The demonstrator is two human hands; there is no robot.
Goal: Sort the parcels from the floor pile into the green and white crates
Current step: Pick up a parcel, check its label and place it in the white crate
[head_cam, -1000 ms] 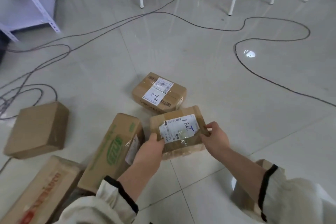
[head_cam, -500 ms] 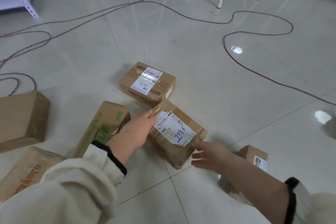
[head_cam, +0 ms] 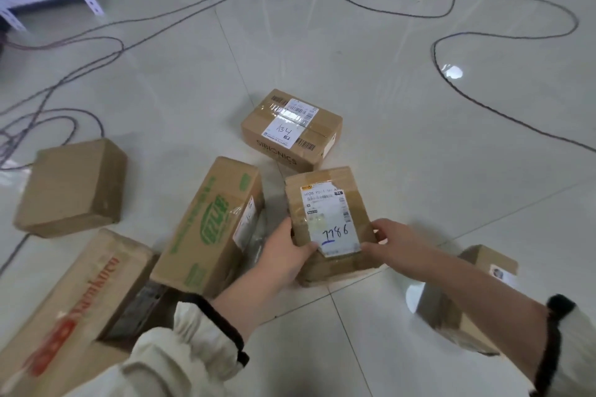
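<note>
Head view: both hands' fingers (head_cam: 308, 246) curl around the parcel (head_cam: 325, 203) marked 1186.

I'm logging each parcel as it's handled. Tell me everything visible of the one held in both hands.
The held parcel is a creased brown cardboard box wrapped in clear tape, label-up. Its white label carries barcodes and a blue handwritten number. The left hand grips its near-left edge, the right hand its right edge. The green-printed box lies just left.

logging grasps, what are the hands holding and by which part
Both hold the parcel with the blue handwritten number: the left hand grips its near left edge, the right hand its near right edge.
</note>
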